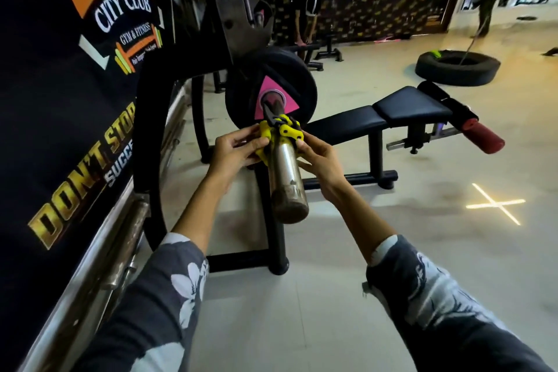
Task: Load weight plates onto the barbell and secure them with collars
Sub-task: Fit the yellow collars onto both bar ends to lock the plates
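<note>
Head view: left hand (232, 151) and right hand (320, 160) both pinch the yellow collar (282, 133) on the barbell sleeve (286, 172), near the weight plate (297, 69). Risk: latching short of the plate would probably let it slide.

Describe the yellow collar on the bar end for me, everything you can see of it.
The yellow collar looks like moulded plastic, yellow with black dots and a black lever-like part pointing toward the plate. It sits around the steel barbell sleeve, part-way along, seemingly a short way off the plate's pink hub. The left hand pinches its left side and the right hand holds its right side with the fingertips. Whether its clamp is locked cannot be told.
</note>
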The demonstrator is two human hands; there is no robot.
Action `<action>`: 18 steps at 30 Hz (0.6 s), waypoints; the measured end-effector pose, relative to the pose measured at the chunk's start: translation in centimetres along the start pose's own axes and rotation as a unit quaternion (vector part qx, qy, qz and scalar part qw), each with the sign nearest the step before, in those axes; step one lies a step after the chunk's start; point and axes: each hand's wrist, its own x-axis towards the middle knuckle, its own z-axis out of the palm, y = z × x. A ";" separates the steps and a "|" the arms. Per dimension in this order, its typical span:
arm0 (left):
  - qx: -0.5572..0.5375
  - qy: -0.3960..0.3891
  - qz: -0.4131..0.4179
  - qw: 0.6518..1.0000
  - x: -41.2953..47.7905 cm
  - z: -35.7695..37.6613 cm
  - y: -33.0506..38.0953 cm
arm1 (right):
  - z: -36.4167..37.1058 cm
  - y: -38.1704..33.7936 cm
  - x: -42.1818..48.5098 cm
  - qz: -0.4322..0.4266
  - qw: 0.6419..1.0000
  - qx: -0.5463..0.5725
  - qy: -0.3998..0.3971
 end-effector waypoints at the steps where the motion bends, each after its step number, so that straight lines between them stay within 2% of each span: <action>1: 0.000 0.016 -0.003 1.000 1.6 -0.1 -0.3 | 0.2 0.0 1.7 0.000 1.000 -0.003 0.011; 9: 0.027 0.118 -0.003 0.993 12.0 0.5 -0.6 | 0.0 1.3 12.3 0.023 0.998 0.026 0.049; 11: 0.082 0.129 0.010 0.988 13.5 0.1 -0.5 | -0.9 1.9 13.8 0.027 0.999 0.026 0.036; 12: 0.144 0.145 0.031 0.978 13.8 -0.2 -0.6 | -1.4 2.1 14.2 0.030 0.999 0.019 0.022; 13: 0.222 0.164 0.070 0.959 13.7 -0.5 -0.5 | -1.8 2.2 14.4 0.029 0.999 0.012 0.007; 15: 0.369 0.185 0.158 0.897 13.6 -0.7 0.4 | -2.5 2.3 14.9 0.028 0.999 0.004 -0.016; 17: 0.466 0.176 0.205 0.842 14.1 -0.9 1.8 | -2.8 2.0 14.8 0.039 0.999 0.002 -0.030; 18: 0.498 0.154 0.216 0.826 14.4 -0.9 2.6 | -2.8 1.7 14.7 0.054 0.998 0.006 -0.035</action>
